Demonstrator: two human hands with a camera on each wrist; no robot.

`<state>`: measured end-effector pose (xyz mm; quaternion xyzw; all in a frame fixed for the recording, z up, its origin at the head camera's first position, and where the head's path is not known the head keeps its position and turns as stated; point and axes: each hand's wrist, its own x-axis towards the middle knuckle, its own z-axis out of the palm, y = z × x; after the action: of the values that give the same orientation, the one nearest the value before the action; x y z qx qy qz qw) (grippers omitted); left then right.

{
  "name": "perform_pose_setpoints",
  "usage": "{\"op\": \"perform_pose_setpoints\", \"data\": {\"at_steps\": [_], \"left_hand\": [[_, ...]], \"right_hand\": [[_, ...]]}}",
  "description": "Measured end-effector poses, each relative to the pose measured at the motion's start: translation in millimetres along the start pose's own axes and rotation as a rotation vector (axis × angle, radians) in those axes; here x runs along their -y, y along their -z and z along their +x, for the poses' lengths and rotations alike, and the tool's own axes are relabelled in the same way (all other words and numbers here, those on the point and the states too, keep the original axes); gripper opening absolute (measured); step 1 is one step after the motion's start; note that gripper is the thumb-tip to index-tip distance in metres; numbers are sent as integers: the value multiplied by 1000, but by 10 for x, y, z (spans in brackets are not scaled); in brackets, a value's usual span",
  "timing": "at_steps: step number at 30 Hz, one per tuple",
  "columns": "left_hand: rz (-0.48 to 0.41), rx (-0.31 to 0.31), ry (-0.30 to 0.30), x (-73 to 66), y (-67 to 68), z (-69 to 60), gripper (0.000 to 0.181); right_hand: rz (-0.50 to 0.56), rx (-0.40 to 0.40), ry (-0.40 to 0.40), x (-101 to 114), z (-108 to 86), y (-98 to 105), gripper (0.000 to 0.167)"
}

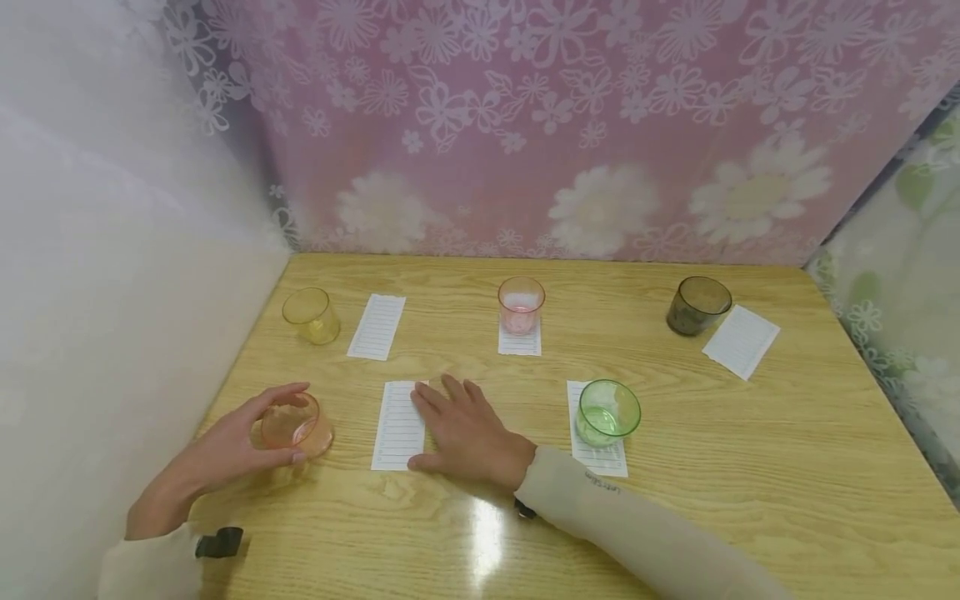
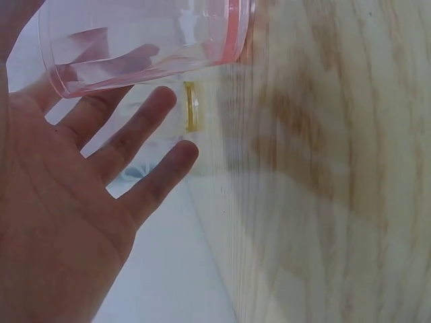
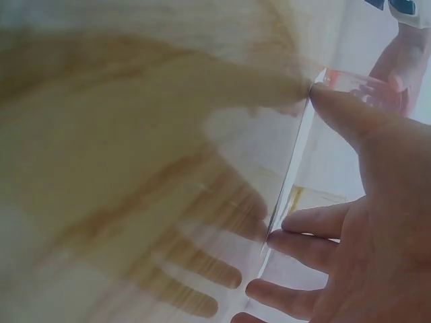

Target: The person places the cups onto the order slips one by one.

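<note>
My left hand [image 1: 213,450] holds a clear orange-pink glass cup [image 1: 321,435] by its sides, thumb at the near side and forefinger across the far rim. In the left wrist view the other fingers stretch out below the cup [image 2: 148,40]. To the right of the cup lies a lined paper slip [image 1: 396,429]. The right hand [image 1: 472,437] rests flat with spread fingers, its thumb and fingertips touching that slip's right edge. In the right wrist view, the thumb and fingers [image 3: 296,249] meet the paper's edge.
A yellow cup [image 1: 313,318] stands left of a paper slip [image 1: 377,327] at the back. The pink cup [image 1: 521,310] and green cup [image 1: 609,417] stand on slips. At back right, a dark cup [image 1: 696,308] stands beside another slip [image 1: 742,342]. A white wall [image 1: 135,250] borders the table's left.
</note>
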<state>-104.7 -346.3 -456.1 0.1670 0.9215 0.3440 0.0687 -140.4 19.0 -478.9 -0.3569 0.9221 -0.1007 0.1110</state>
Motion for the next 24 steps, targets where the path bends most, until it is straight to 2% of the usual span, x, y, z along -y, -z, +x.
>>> {"op": "perform_pose_setpoints", "data": {"at_steps": [8,15,24], "left_hand": [[26,-24,-8,-30,-37,60,87],[0,23,10,-148,-93,182,86],[-30,63,-108,-249,-198,399,84]], "right_hand": [[-52,4,-7,34,6,-23,93],[-68,16,-7,64,23,-34,94],[-120,5,1,100,30,-27,98]]}}
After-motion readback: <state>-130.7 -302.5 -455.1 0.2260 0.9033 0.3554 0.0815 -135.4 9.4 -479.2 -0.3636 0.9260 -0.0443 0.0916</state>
